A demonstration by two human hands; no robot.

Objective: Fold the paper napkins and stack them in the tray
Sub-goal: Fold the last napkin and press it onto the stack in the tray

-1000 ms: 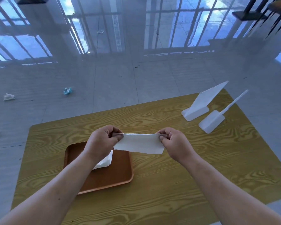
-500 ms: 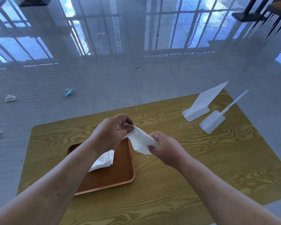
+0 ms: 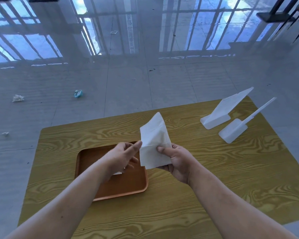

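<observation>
Napkin (image 3: 154, 144): white, partly folded, held upright in the air at centre frame above the worktop (image 3: 214, 187), its upper corner pointing toward the top of the frame and its lower edge just over the right rim of the tray (image 3: 128, 187).

Right hand (image 3: 178, 163): grips the napkin at its lower right. The thumb (image 3: 160, 149) presses on the near face; the fingers are curled behind the sheet and mostly hidden.

Left hand (image 3: 123, 156): held over the tray with fingers (image 3: 136, 145) extended and loosely spread. The forefinger tip touches the napkin's left edge; nothing is clasped.

Tray: brown, rectangular with rounded corners, lying flat on the worktop at lower centre-left. A small patch of white paper (image 3: 118, 173) shows inside it below the left hand; the rest is covered by the hand and forearm.

Worktop, right of centre: white plastic stand (image 3: 221, 111) and white long-handled paddle (image 3: 233, 130), side by side, well apart from the hands.

Floor, left of frame: a blue-green crumpled scrap (image 3: 78, 93) and a pale scrap (image 3: 18, 98).
</observation>
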